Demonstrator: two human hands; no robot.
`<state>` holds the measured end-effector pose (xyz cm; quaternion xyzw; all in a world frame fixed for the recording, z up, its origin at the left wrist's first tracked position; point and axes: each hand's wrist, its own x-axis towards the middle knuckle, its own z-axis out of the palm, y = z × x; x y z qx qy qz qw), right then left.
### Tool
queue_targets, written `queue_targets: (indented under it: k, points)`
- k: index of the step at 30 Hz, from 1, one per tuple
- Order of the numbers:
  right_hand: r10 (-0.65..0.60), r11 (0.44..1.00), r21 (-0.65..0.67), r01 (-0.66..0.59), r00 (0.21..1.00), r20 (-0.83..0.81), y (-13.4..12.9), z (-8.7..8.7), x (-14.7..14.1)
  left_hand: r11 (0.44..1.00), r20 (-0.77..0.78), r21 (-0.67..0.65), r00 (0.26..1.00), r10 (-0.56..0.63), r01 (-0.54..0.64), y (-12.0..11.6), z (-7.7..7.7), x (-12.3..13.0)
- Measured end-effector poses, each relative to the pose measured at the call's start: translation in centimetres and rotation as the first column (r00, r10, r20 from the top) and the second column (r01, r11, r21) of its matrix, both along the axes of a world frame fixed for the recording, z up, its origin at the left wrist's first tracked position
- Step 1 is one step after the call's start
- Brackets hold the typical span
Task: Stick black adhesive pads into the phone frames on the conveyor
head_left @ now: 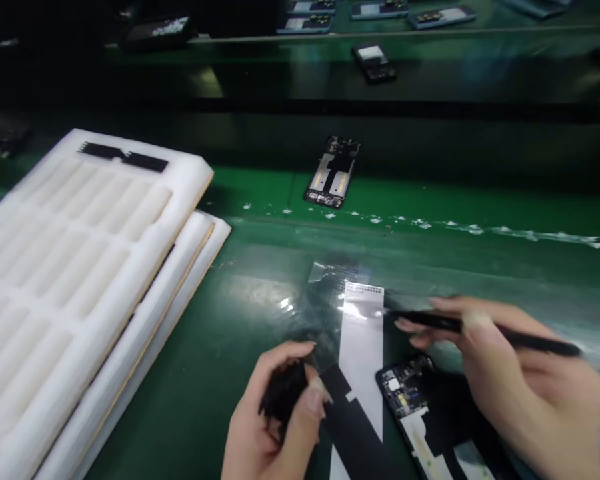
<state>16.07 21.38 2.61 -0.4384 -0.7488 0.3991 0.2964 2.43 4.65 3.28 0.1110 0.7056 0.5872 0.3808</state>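
My left hand [280,413] is closed around a small bundle of black parts [283,395], at the bottom centre. In my right hand [510,373] are black tweezers [440,322], their tip pointing left at the edge of a white strip [362,353]. Small dark marks line the strip's top end. A black strip [353,420] lies across it, just right of my left hand. Beneath my right hand lies an opened phone body [410,400], its circuit board showing and its lower part partly covered by the hand.
White foam trays [80,247] are stacked at the left. Another opened phone [334,172] lies on the green surface beyond my hands. A dark phone part [374,63] and several phone parts sit farther back. Clear film [325,277] lies by the white strip.
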Motion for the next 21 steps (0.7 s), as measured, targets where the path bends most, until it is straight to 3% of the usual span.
queue_targets:
  k: [1, 2, 4, 6, 7, 8, 10, 15, 18, 21]
  points:
    - [0.022, 0.999, -0.024, -0.023, 1.000, -0.017, 1.4, -0.5, -0.5, 0.986, -0.241, -0.066, 0.956, -0.166, 0.154, 0.2, -0.2, -0.8]
    - [0.053, 0.997, -0.062, -0.056, 0.998, -0.044, 2.6, -1.1, -0.9, 0.942, -0.464, -0.147, 0.820, -0.335, 0.302, 0.5, -0.4, -1.5]
    - [0.092, 0.984, -0.144, -0.104, 0.992, -0.089, 3.9, -2.4, -1.2, 0.817, -0.764, -0.346, 0.367, -0.531, 0.462, 1.4, -0.9, -2.8]
    - [0.103, 0.977, -0.175, -0.119, 0.990, -0.100, 4.2, -3.5, -1.2, 0.731, -0.815, -0.544, -0.052, -0.578, 0.412, 2.7, -1.4, -3.5]
    - [0.108, 0.978, -0.171, -0.123, 0.990, -0.092, 4.2, -3.8, -1.1, 0.708, -0.786, -0.614, -0.185, -0.590, 0.349, 3.5, -1.5, -3.7]
    - [0.114, 0.979, -0.159, -0.126, 0.990, -0.085, 4.0, -4.0, -0.9, 0.690, -0.749, -0.663, -0.266, -0.607, 0.292, 4.2, -1.6, -3.8]
    - [0.130, 0.980, -0.139, -0.140, 0.988, -0.081, 3.9, -4.0, -0.7, 0.652, -0.694, -0.717, -0.335, -0.637, 0.245, 5.5, -1.8, -3.9]
    - [0.190, 0.972, -0.122, -0.202, 0.976, -0.101, 4.1, -3.6, -0.5, 0.583, -0.654, -0.756, -0.386, -0.650, 0.298, 7.0, -2.0, -4.2]
    - [0.209, 0.973, -0.082, -0.217, 0.973, -0.096, 4.0, -3.6, -0.4, 0.572, -0.658, -0.753, -0.374, -0.654, 0.324, 6.8, -1.9, -4.5]
    - [0.236, 0.971, -0.021, -0.239, 0.968, -0.080, 3.6, -3.4, -0.5, 0.584, -0.661, -0.749, -0.310, -0.683, 0.312, 5.6, -1.5, -4.7]
